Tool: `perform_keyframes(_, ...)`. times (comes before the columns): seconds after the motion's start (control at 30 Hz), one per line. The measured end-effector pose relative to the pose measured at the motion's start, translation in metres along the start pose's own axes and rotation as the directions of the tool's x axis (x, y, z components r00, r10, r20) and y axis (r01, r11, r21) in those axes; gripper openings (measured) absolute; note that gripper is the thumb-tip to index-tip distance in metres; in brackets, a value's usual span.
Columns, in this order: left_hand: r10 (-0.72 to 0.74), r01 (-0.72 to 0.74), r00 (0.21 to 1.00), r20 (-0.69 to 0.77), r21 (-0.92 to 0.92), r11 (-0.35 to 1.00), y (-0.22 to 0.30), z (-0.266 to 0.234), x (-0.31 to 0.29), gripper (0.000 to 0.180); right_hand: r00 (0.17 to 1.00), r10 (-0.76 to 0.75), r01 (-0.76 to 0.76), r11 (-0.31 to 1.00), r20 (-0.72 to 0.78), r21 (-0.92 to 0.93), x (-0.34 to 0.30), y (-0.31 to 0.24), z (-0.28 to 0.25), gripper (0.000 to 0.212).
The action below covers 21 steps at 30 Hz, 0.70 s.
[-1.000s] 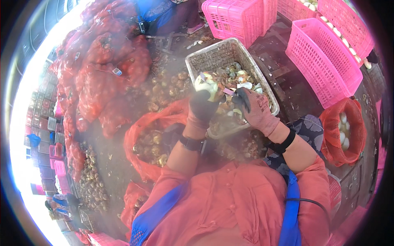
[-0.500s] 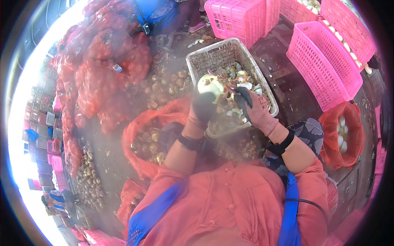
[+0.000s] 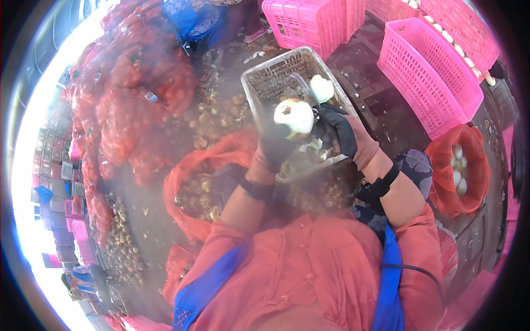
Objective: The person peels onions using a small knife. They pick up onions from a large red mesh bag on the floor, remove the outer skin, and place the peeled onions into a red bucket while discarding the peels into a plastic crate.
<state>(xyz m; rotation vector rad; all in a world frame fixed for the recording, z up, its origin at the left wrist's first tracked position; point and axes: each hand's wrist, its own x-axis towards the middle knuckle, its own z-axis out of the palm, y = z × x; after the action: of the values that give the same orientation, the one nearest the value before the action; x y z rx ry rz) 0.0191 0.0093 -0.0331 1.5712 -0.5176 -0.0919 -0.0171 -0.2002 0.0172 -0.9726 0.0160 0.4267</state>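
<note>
My left hand [image 3: 276,144], in a dark-palmed glove, is closed around a peeled white onion [image 3: 294,116] with a brownish top. Close on its right, my gloved right hand [image 3: 341,131] is closed on a knife, whose pale curved blade [image 3: 301,83] sticks out past the fingers, smeared by motion. A white onion piece [image 3: 322,88] shows beside the blade; whether it touches the blade or is loose I cannot tell. Both hands are over a dirty white basket [image 3: 255,91] holding skins and onion scraps.
Heaped red net sacks [image 3: 132,99] stand at left. An open red net bag [image 3: 175,193] with unpeeled onions lies by my left forearm. Pink crates [image 3: 430,83] stand at far right, near another red net bag [image 3: 477,190] with peeled onions. A person in blue [image 3: 193,22] is at the far side.
The onion in my left hand now shows more white and less brown skin. A white piece has appeared above my right hand, and the knife blade has swung up and away.
</note>
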Motion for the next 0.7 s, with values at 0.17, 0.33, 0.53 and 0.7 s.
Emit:
perform_keyframes(0.17,-0.118,0.110,0.992,-0.052,-0.127,0.986,-0.014,0.001,0.000,0.075,1.000,-0.024,0.023,0.998,-0.017,-0.058,-0.007,-0.001,0.000,0.033)
perform_keyframes(0.33,-0.095,0.113,0.993,0.074,-0.286,0.952,0.017,-0.009,0.004,0.063,0.851,-0.522,0.421,0.610,0.059,-0.672,-0.015,0.009,0.015,0.040)
perform_keyframes(0.53,-0.164,0.116,0.985,-0.055,-0.492,0.863,0.038,0.011,0.003,0.050,0.722,-0.572,0.434,-0.063,0.389,-0.899,-0.014,0.023,0.005,0.071)
perform_keyframes(0.7,-0.176,0.122,0.983,-0.058,-0.513,0.850,0.025,-0.002,0.000,0.043,0.803,-0.494,0.212,-0.285,0.333,-0.935,-0.032,0.002,0.033,0.069)
